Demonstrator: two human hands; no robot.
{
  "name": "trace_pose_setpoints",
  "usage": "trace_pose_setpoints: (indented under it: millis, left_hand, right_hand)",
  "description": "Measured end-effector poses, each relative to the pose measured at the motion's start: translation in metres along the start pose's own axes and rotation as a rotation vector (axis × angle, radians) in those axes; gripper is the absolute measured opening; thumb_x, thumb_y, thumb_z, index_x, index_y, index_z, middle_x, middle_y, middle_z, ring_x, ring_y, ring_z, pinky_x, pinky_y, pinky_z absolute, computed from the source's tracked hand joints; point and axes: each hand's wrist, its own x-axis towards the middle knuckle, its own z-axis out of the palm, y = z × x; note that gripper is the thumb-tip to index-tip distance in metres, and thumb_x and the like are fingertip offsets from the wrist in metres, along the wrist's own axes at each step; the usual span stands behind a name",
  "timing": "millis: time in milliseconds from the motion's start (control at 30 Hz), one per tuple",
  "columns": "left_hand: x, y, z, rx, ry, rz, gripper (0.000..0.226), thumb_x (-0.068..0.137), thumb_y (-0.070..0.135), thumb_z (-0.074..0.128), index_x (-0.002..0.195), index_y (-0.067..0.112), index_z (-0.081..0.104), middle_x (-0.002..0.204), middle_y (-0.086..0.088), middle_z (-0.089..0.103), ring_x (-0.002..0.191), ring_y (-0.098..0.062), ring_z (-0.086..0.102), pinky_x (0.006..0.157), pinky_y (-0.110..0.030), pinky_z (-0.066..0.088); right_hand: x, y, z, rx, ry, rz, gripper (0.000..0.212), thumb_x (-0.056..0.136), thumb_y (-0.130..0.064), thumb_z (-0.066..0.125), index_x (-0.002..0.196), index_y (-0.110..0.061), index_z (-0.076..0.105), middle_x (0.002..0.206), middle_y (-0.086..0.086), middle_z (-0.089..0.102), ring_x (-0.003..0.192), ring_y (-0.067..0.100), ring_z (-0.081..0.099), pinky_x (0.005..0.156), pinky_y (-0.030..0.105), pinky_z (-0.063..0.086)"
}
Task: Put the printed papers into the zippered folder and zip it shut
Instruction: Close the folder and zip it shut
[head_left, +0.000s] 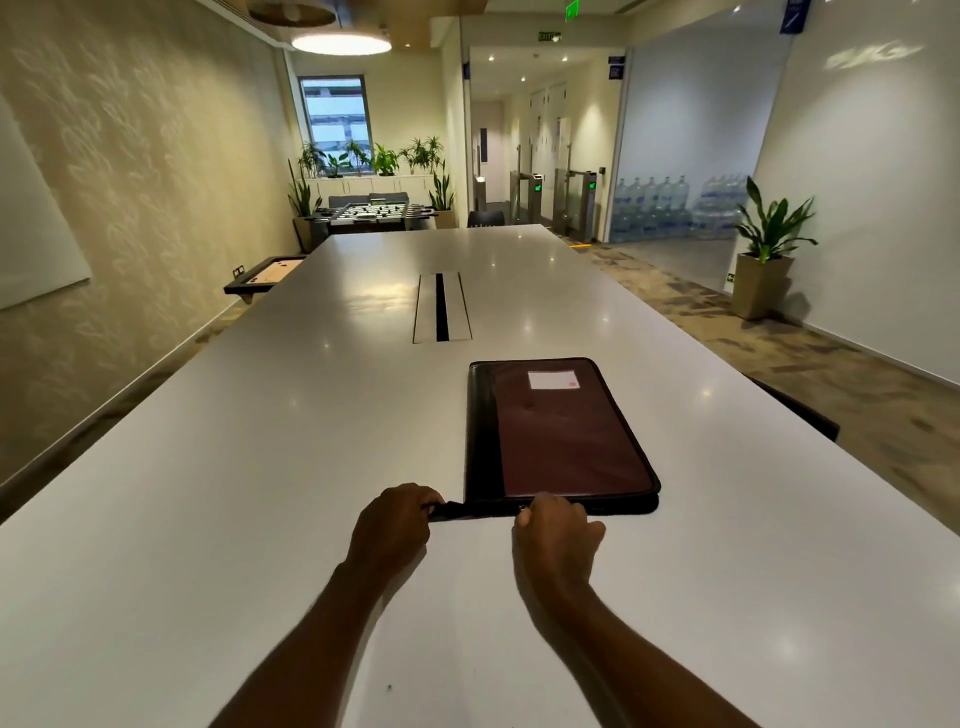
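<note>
One zippered folder (561, 436), closed flat on table (260, 467), at 1 o'clock. Left hand (392, 525) pinches strap (449, 510); right hand (556, 535) grips near edge, probably zip pull. Papers unseen, presumably inside; zipping apparently nearly finished.

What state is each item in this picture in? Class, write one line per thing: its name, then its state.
zippered folder: closed, lying flat on the table.
black tab: sticking out from the folder's near left corner, pinched.
left hand: closed on the black tab.
right hand: gripping the folder's near edge.
table: bearing the folder.
</note>
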Motion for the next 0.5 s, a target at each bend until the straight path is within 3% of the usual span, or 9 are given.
trace_pose_setpoints:
  millis: [133,500]
  left_hand:
    - [0.004,0.002,0.001,0.062,0.015,-0.007,0.039,0.077,0.004,0.050,0.093,0.034,0.070,0.083,0.011,0.065,0.074,-0.010,0.058,0.061,-0.022,0.041]
    - [0.012,0.016,0.004,0.068,0.045,-0.115,0.031,0.069,0.006,0.053,0.061,0.035,0.058,0.061,0.014,0.060,0.057,-0.004,0.055,0.046,-0.021,0.036]
  right_hand:
    - [0.011,0.037,-0.015,-0.060,0.018,0.034,0.010,0.087,-0.016,0.058,0.083,-0.023,0.064,0.079,-0.005,0.064,0.078,0.019,0.057,0.070,0.035,0.042]
    - [0.049,0.142,-0.044,-0.133,0.118,0.047,0.018,0.087,-0.018,0.048,0.074,-0.023,0.059,0.073,-0.004,0.061,0.076,0.023,0.056,0.069,0.036,0.034]
